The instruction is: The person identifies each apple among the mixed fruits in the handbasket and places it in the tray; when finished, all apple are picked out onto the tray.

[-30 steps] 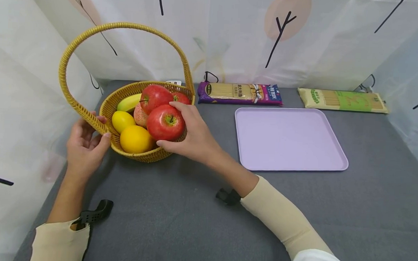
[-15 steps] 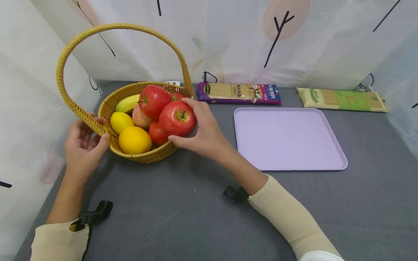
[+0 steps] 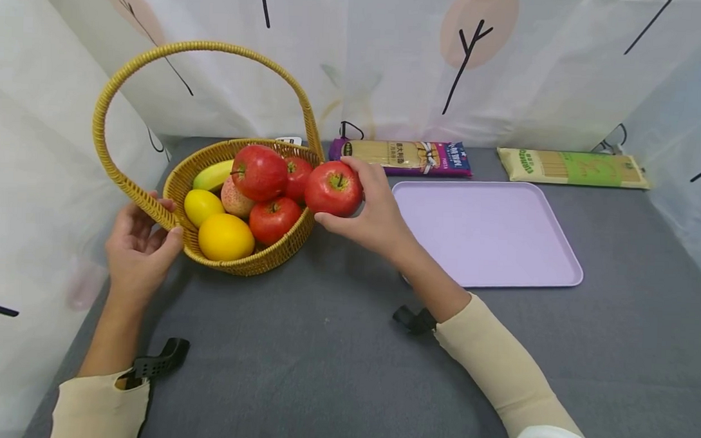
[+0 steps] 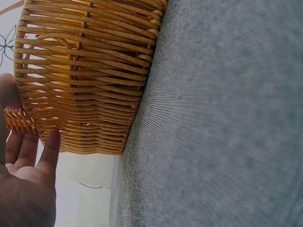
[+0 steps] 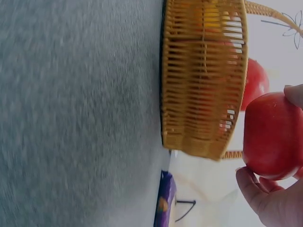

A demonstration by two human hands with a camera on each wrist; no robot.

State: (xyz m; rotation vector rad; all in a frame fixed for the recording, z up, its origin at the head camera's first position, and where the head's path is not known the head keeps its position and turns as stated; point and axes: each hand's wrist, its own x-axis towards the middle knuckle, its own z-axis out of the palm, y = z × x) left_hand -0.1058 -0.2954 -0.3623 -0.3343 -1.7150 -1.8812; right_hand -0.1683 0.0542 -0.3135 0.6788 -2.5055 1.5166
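My right hand (image 3: 370,213) grips a red apple (image 3: 335,189) by its sides, just off the right rim of the wicker basket (image 3: 294,241). In the right wrist view that apple (image 5: 271,137) hangs above the table level, apart from the basket wall. My left hand (image 3: 141,247) holds the basket's left side at the foot of its tall handle, thumb in front. Inside the basket lie several more red apples (image 3: 259,172), a banana (image 3: 214,175), a yellow lemon-like fruit (image 3: 203,206), a pinkish peach-like fruit (image 3: 235,199) and an orange (image 3: 226,237).
A lilac tray (image 3: 489,237) lies flat on the grey tabletop (image 3: 322,360), right of the basket. Along the back edge are a purple pasta pack (image 3: 401,157) and a green and cream noodle pack (image 3: 574,168). Patterned white curtains (image 3: 391,59) stand behind and beside the table.
My right hand has lifted the apple out of the basket and carried it rightward past the rim, exposing another red apple beneath. The left hand stays at the handle's base.
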